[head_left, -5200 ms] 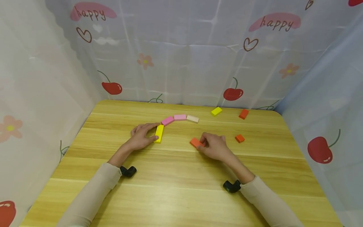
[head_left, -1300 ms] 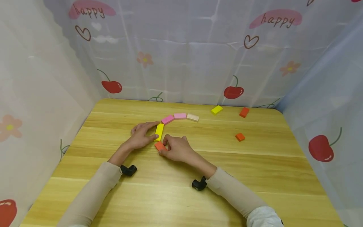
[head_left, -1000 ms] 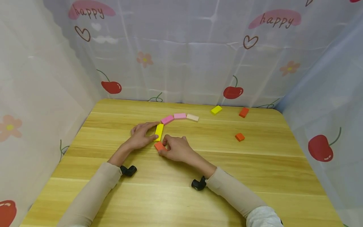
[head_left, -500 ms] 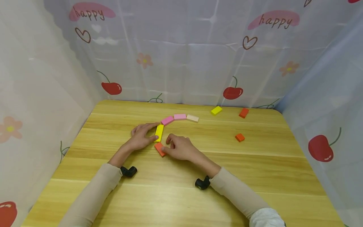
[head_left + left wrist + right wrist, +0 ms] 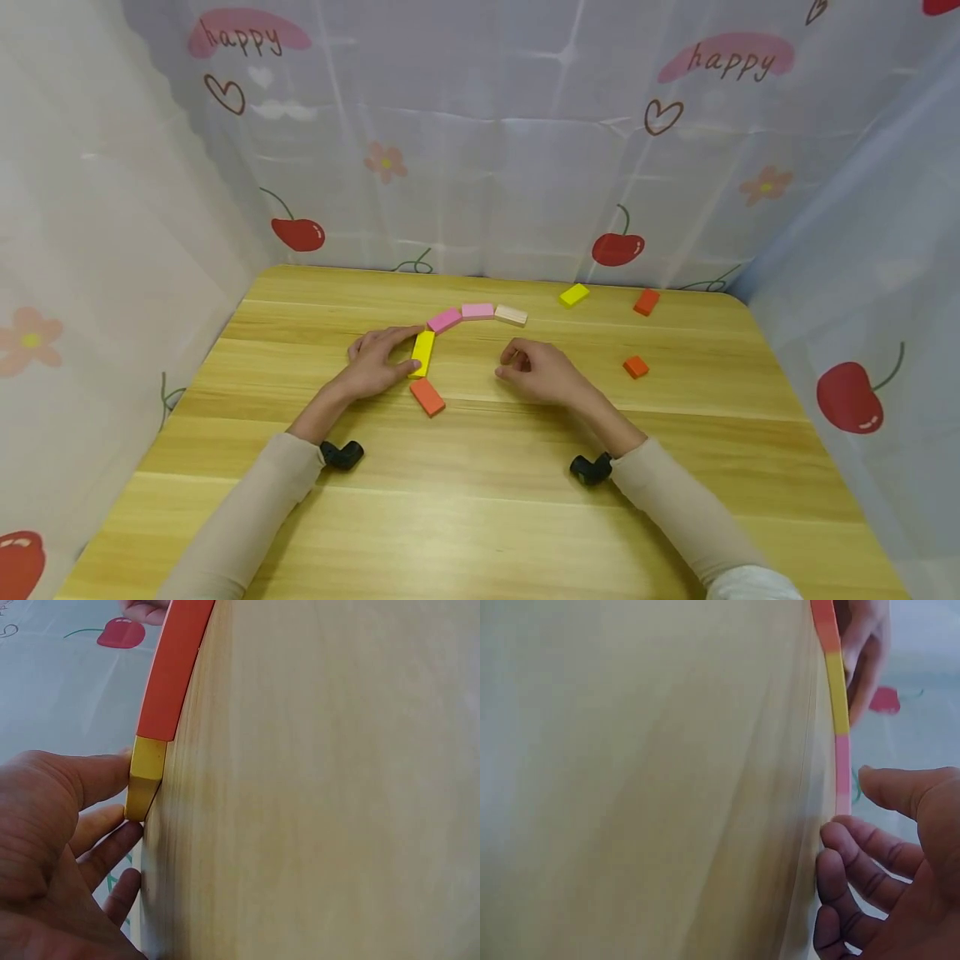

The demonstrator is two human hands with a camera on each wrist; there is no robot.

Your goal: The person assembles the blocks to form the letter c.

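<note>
Head view: the left hand [image 5: 375, 367] holds a yellow block [image 5: 422, 353] between thumb and forefinger — an orange block [image 5: 427, 397] lies just by its near end — while the right hand [image 5: 547, 373], loosely curled, grips nothing over the table [image 5: 480, 517].

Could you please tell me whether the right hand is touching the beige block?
Apart: the head view shows a strip of bare table between the right hand and the beige block.

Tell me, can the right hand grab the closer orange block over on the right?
Probably yes: the right hand holds nothing, and only bare table shows between it and the closer orange block.
</note>
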